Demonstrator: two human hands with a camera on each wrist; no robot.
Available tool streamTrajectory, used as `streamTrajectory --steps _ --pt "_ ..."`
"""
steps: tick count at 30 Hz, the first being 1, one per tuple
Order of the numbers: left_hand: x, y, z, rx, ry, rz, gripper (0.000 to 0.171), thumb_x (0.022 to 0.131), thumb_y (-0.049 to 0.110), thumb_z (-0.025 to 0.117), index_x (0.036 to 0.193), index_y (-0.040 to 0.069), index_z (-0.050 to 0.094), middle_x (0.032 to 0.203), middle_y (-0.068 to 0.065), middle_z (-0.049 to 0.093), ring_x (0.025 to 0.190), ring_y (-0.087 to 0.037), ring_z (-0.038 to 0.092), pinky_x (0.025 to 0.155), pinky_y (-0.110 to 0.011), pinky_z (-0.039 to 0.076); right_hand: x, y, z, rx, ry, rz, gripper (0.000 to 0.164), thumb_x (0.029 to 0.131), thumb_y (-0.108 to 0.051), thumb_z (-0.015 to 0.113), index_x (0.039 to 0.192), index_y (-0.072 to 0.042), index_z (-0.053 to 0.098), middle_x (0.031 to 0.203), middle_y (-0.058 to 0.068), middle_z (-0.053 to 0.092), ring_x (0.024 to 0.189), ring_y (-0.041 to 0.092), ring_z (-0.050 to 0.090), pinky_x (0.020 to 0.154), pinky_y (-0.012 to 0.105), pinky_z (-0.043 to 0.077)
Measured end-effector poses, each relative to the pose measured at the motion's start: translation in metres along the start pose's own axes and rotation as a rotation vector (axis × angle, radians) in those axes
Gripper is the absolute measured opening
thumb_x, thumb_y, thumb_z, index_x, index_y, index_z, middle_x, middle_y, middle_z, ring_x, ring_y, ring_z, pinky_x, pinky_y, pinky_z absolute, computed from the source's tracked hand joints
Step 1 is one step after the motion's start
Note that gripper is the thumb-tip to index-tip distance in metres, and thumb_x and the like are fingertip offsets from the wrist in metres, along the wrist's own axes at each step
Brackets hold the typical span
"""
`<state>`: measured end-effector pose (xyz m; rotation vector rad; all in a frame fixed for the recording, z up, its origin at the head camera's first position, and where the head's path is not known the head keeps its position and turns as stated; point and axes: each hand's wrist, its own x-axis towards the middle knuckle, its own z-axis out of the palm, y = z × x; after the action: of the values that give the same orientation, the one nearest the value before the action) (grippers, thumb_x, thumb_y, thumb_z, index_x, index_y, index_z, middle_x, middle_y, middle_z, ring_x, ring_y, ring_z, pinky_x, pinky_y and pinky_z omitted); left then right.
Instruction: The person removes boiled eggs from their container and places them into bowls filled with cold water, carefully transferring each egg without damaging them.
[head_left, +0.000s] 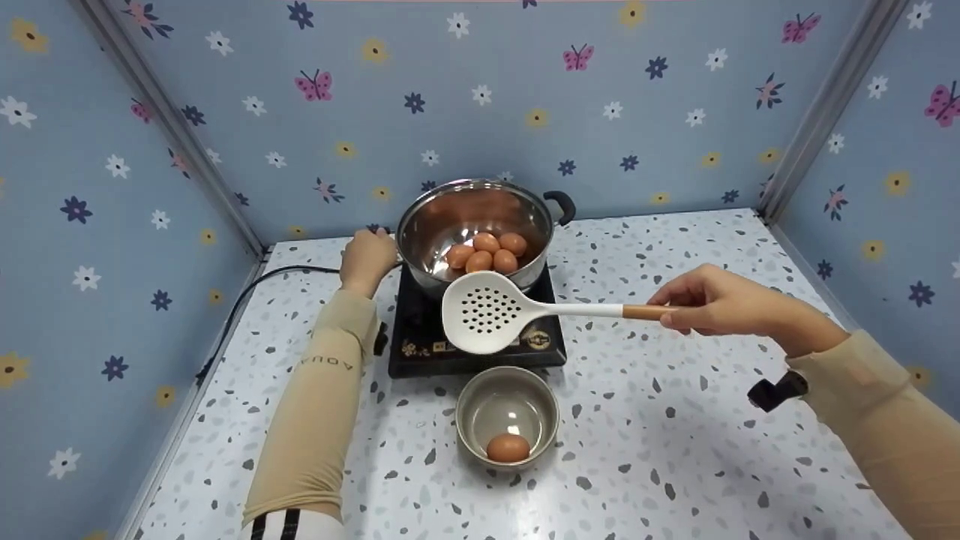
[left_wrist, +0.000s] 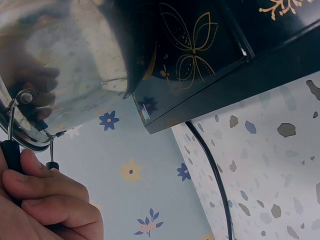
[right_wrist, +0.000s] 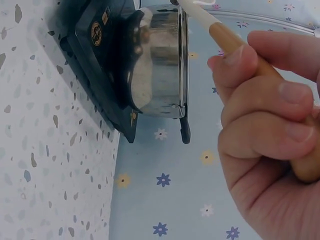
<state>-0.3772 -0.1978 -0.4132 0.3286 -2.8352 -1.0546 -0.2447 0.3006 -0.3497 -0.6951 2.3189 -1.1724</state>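
Note:
My right hand (head_left: 716, 304) grips the wooden handle of a white slotted skimmer (head_left: 480, 324). The skimmer's perforated head hangs in front of the pot, over the near part of the black cooktop (head_left: 477, 360). With curled fingers my left hand (left_wrist: 55, 202) holds the black side handle of the steel pot (left_wrist: 65, 70). Several brown eggs (head_left: 480, 261) lie grouped on the bottom of the pot, which stands on the cooktop. Closer to me, a grey-beige bowl (head_left: 495, 405) holds one brown egg (head_left: 508, 448) against its near side.
A black power cable (head_left: 247, 292) runs from the cooktop's left side along the speckled table (head_left: 645, 450). The pot's other black handle (head_left: 561, 206) points right. Flowered wall panels (head_left: 480, 112) enclose the table at the back, left and right.

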Motion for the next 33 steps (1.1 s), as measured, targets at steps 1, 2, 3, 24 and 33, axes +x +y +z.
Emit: streamTrajectory --steps 1,2,3,24,33 --pt "0.000 0.000 0.000 -0.001 0.000 0.002 0.058 0.116 0.029 0.030 0.127 -0.012 0.069 0.131 -0.035 0.069 0.127 -0.055 0.064 0.108 -0.066 0.049 0.000 -0.001 -0.001 -0.005 0.016 0.017 0.025 0.103 -0.004 0.069 0.123 0.010 0.074 0.073 -0.004 0.060 0.054 0.001 0.040 0.048 0.019 0.033" --pt "0.000 0.001 0.000 0.000 -0.001 0.003 0.058 0.116 0.029 0.030 0.126 -0.012 0.070 0.132 -0.035 0.069 0.127 -0.055 0.064 0.109 -0.066 0.049 0.001 -0.002 -0.002 -0.006 0.028 0.033 0.026 0.102 -0.005 0.071 0.123 0.009 0.074 0.072 -0.005 0.059 0.054 0.002 0.040 0.048 0.019 0.033" --pt "0.000 0.001 -0.001 0.000 -0.002 0.005 0.058 0.116 0.029 0.029 0.126 -0.012 0.070 0.132 -0.036 0.069 0.129 -0.055 0.063 0.111 -0.065 0.048 0.001 -0.003 -0.003 -0.009 0.038 0.048 0.026 0.101 -0.006 0.072 0.123 0.009 0.075 0.071 -0.005 0.058 0.054 0.002 0.040 0.048 0.019 0.033" --pt "0.000 0.002 0.000 0.006 0.001 0.011 0.053 0.117 0.027 0.028 0.105 -0.005 0.069 0.125 -0.035 0.071 0.129 -0.054 0.063 0.119 -0.066 0.041 0.018 -0.014 -0.020 -0.013 0.059 0.029 0.025 0.109 -0.012 0.066 0.127 0.005 0.072 0.079 -0.005 0.070 0.050 0.006 0.050 0.045 0.021 0.040" --pt "0.001 0.001 -0.001 -0.007 -0.004 -0.001 0.057 0.116 0.028 0.029 0.124 -0.011 0.069 0.138 -0.036 0.066 0.140 -0.057 0.055 0.123 -0.067 0.036 0.025 -0.020 -0.023 -0.004 0.082 0.113 0.026 0.109 -0.013 0.064 0.126 0.007 0.065 0.075 -0.002 0.059 0.052 0.003 0.037 0.047 0.018 0.030"
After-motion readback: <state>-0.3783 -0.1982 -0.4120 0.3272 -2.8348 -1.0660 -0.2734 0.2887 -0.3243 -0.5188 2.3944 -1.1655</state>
